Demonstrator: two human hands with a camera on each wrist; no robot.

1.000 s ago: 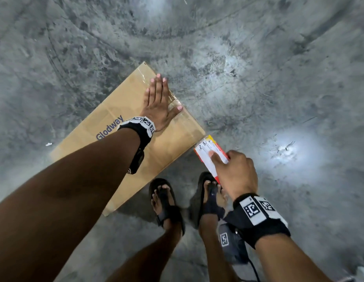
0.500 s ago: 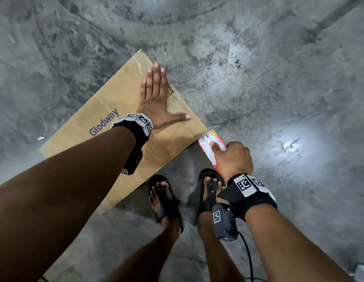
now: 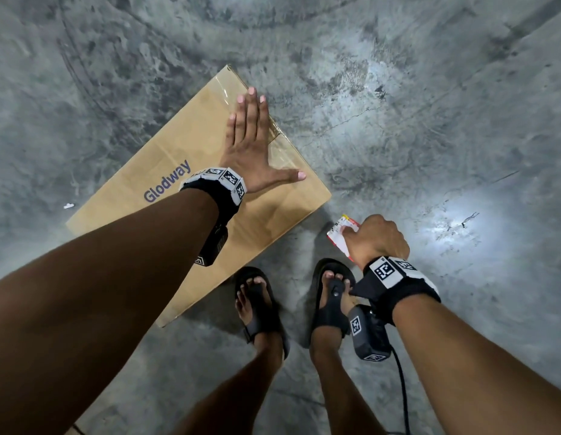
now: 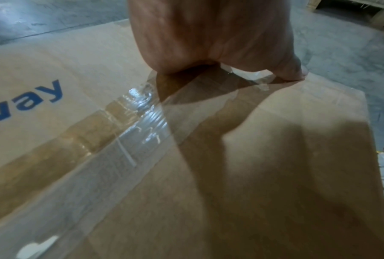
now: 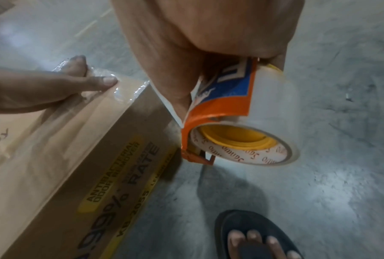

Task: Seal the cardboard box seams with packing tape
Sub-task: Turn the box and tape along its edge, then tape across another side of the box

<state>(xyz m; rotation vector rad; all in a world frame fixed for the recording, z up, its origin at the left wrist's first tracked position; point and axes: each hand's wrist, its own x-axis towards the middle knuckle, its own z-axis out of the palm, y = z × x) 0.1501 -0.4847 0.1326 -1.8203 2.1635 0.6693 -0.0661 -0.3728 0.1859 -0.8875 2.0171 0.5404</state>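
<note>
A brown cardboard box (image 3: pixel 166 171) printed "Glodway" lies on the concrete floor. Clear packing tape (image 4: pixel 124 150) runs along its top seam. My left hand (image 3: pixel 251 142) lies flat on the box top with straight fingers and the thumb spread, pressing the tape near the far right edge; its thumb (image 5: pixel 98 82) shows in the right wrist view. My right hand (image 3: pixel 376 240) grips an orange tape dispenser (image 5: pixel 219 112) holding a roll of clear tape (image 5: pixel 264 122), just off the box's near right corner and above the floor.
Grey concrete floor (image 3: pixel 429 120) surrounds the box. My two feet in black sandals (image 3: pixel 260 306) stand right next to the box's near edge. A black cable (image 3: pixel 401 390) hangs from the right wrist. Wooden pallet-like pieces (image 4: pixel 363 10) lie farther off.
My right hand with the dispenser has drawn back from the box corner towards my feet. The left hand stays flat on the box, its thumb spread wider than a second ago.
</note>
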